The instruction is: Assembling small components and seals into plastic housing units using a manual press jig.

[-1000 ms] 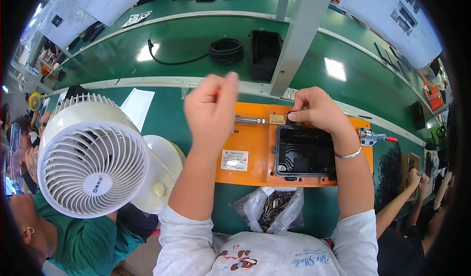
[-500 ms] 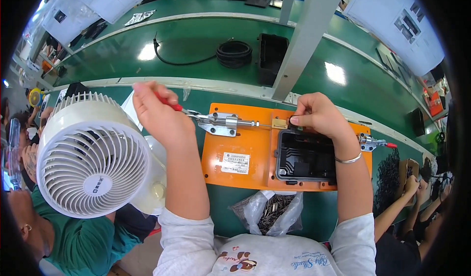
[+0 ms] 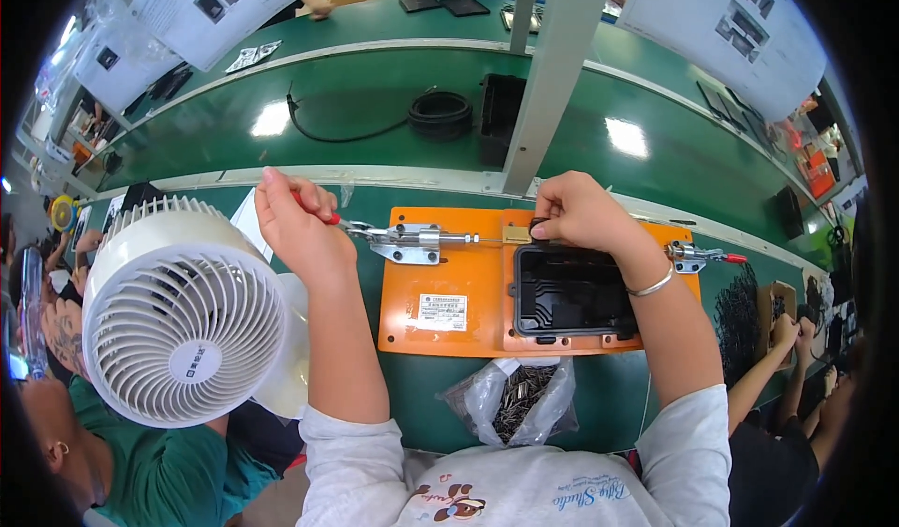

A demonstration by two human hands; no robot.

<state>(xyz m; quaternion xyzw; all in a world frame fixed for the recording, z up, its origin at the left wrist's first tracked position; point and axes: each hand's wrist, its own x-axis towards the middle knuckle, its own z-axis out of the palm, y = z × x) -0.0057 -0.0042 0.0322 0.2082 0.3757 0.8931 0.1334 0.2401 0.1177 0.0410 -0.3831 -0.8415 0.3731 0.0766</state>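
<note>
Close by, a white fan crowds the left hand — fingers closed round the red toggle-clamp handle. Right hand pinches the far rim of the black tray on the orange jig plate. Bag of screws sits at the near bench edge — green surface beyond lies open.
</note>
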